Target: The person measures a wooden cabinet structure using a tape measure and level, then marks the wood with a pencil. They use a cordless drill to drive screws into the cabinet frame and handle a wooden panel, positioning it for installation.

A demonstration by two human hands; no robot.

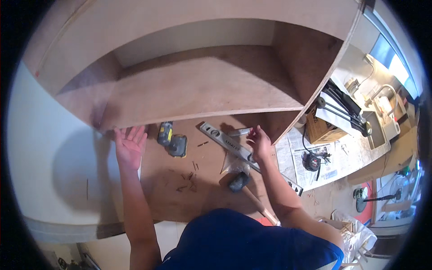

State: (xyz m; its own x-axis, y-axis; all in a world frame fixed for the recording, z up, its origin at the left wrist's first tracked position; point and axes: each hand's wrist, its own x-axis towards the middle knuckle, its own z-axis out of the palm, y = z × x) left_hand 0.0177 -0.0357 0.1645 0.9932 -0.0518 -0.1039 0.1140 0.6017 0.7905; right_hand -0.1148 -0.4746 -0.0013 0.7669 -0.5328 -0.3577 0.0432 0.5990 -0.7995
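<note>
My left hand (131, 145) is palm up with its fingers stretched, just below the left part of the wooden shelf's front edge (202, 113). It holds nothing. My right hand (260, 144) is raised beside the spirit level (229, 143), its fingers loosely bent and apart, with nothing plainly in them. A short silvery bar (239, 132) lies near its fingertips. Between my hands, a black and yellow cordless drill (165, 133) lies on the brown board (157, 193). A mallet (238, 182) with a dark head and wooden handle rests nearer to me.
Several loose screws (184, 186) lie on the board, and a clear plastic bag (233, 164) sits under the level. At right, newspaper covers a counter (292, 155) with a tape measure (311, 162), a cardboard box (321, 128) and a sink (374, 128). A white panel (67, 171) stands left.
</note>
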